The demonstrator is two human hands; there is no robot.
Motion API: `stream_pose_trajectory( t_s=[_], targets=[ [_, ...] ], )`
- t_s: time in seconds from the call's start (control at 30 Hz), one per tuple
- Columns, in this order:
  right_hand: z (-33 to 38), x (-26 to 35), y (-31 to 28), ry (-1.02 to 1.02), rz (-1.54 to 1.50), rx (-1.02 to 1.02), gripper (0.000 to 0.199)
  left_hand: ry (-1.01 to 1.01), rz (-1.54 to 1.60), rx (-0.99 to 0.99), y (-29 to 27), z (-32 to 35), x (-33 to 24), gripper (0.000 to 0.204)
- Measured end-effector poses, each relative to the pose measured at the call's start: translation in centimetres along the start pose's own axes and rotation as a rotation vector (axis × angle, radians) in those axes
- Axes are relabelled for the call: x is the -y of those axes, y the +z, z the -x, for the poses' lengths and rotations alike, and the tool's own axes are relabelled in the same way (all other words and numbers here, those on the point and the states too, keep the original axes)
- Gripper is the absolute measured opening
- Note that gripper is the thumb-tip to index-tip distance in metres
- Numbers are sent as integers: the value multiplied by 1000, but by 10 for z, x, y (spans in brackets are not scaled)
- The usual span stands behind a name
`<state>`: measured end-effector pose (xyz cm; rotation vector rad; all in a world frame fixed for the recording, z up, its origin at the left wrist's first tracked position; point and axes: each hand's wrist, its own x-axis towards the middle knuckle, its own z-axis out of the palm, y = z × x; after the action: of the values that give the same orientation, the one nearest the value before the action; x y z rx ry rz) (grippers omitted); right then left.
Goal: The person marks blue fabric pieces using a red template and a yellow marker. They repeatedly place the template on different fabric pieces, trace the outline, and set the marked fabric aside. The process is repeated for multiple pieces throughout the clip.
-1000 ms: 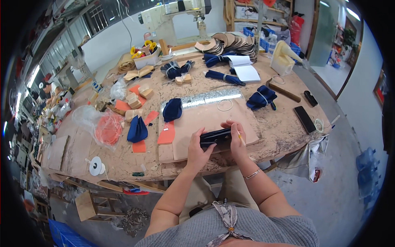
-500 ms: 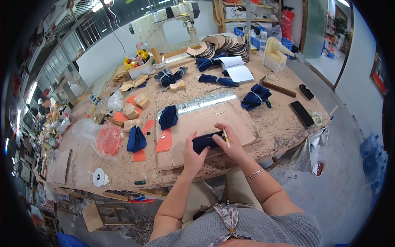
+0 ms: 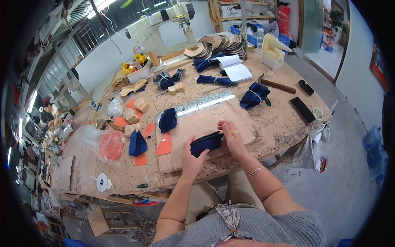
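My left hand is closed on a stack of dark blue cut pieces, thumb in front, above the pale board. The material could be cloth or leather; I cannot tell which. At the stack's right end my right hand has its fingers bent close to the edge. It holds a slim pale yellow stick, pen-like and mostly hidden by the fingers. Another blue bundle lies on the board's left side, above an orange piece. A further blue stack stands to its left.
A tied blue bundle, a hammer and a black phone lie to the right. Farther back are an open notebook and a glue bottle. A thread spool sits near the front left edge.
The blue stack has tilted and shows more of its face, with its layers slightly fanned. My right hand has drawn back a little from it, and the stick has turned in its fingers.
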<state>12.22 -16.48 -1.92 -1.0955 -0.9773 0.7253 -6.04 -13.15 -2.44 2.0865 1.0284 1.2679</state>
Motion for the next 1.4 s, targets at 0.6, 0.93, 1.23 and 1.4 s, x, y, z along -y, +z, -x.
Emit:
stream_pose_trajectory(
  t_s=[0.6, 0.93, 1.23, 1.4],
  targets=[
    [13, 11, -24, -429, 782, 105, 16, 20, 66, 43, 2, -6, -7, 58],
    [6, 18, -13, -424, 771, 136, 23, 102, 37, 72, -5, -19, 5, 59],
    [-25, 21, 11, -566, 898, 214, 27, -125, 212, 95, 18, -40, 15, 45],
    [-25, 1, -6, -488, 776, 253, 26, -106, 342, -16, 6, -36, 17, 36]
  ],
)
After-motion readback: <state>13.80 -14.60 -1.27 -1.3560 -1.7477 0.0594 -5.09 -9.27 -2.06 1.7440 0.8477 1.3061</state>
